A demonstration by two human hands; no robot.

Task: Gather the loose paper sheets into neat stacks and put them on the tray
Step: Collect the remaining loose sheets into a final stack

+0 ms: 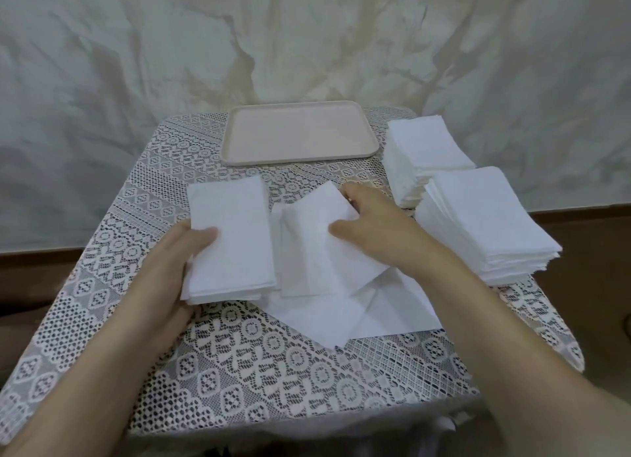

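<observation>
White rectangular sheets [321,251] overlap on openwork lace cloth [239,371].

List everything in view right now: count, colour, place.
tray: 1, pale pink, far centre of table, no paper on it
far tall stack: 1, white, right of the tray
near tall stack: 1, white, table's right edge
small stack: 1, white, left of centre
loose sheets: several, white, centre, overlapping askew
top sheet: 1, white, on the loose sheets
lace tablecloth: 1, white, covers the table
backdrop cloth: 1, off-white, wrinkled, behind the table
left hand: 1, grip on the small stack, thumb on top
right hand: 1, pinches the top sheet
</observation>
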